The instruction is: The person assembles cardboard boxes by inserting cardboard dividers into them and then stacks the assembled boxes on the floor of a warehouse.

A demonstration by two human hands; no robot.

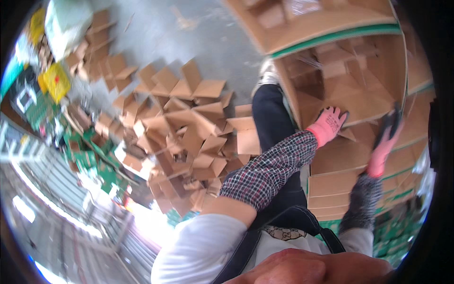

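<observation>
A large open cardboard box (352, 102) with a green band along its far edge stands in front of me at the right, with folded cardboard pieces inside. At its near left edge, my left hand (327, 124), in a pink glove with dark fingertips, curls its fingers over the cardboard rim. Beside the near right corner is my right hand (387, 142), in a matching glove, its dark fingers stretched out along the box's side. Motion slightly blurs those fingers. Patterned sleeve covers reach up both forearms.
Many opened small cartons (189, 128) lie heaped on the grey floor (165, 33) to my left. Another large box (326, 21) adjoins the far side. Stacked cardboard (340, 189) with green strips lies below. Yellow bags (56, 83) are at the far left.
</observation>
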